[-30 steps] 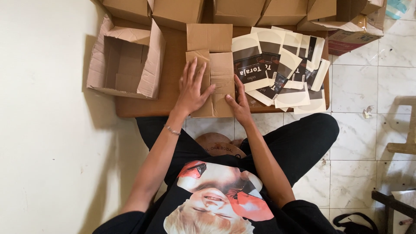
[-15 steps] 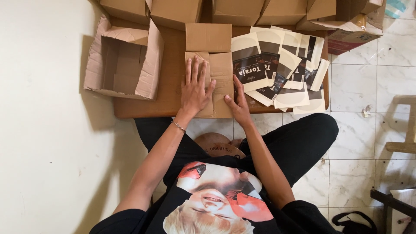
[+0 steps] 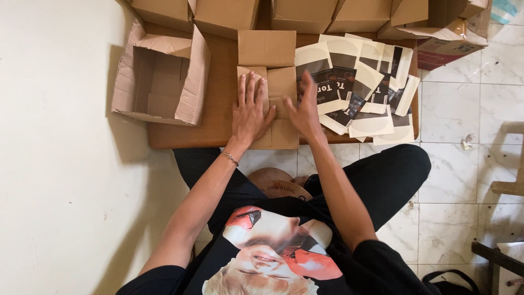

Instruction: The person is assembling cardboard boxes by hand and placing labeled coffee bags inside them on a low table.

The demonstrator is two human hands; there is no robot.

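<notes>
Under both hands (image 3: 275, 109), a flat cardboard box (image 3: 281, 82) lies; touching.

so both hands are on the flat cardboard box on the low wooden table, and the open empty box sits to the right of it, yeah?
Not quite. The head view shows the open empty box to the left of the flat cardboard box, not the right. The rest holds: the left hand and right hand are on it, on the low wooden table.
</notes>
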